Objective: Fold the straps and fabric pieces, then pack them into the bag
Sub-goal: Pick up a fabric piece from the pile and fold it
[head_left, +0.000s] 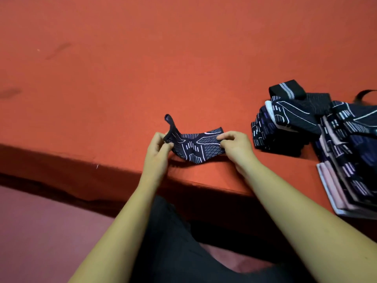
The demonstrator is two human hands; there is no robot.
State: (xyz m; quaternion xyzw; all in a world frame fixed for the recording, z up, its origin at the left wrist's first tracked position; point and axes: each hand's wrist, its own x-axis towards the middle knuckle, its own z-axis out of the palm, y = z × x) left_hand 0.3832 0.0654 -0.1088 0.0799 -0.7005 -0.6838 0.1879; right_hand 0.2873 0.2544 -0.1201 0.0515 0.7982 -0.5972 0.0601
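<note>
A dark navy fabric piece [195, 149] with pale line patterns hangs just above the near edge of the red table [183, 68]. My left hand [158, 152] pinches its left end, where a narrow strap loop sticks upward. My right hand [234, 146] pinches its right end. At the right lies a heap of similar dark patterned fabric pieces and straps [289, 123]. No bag can be made out for certain.
A flat stack of pink and white packets [338, 193] with patterned pieces on top sits at the table's right edge. A dark strand [365, 94] curls behind the heap. Below the table edge are my dark trousers and a reddish floor.
</note>
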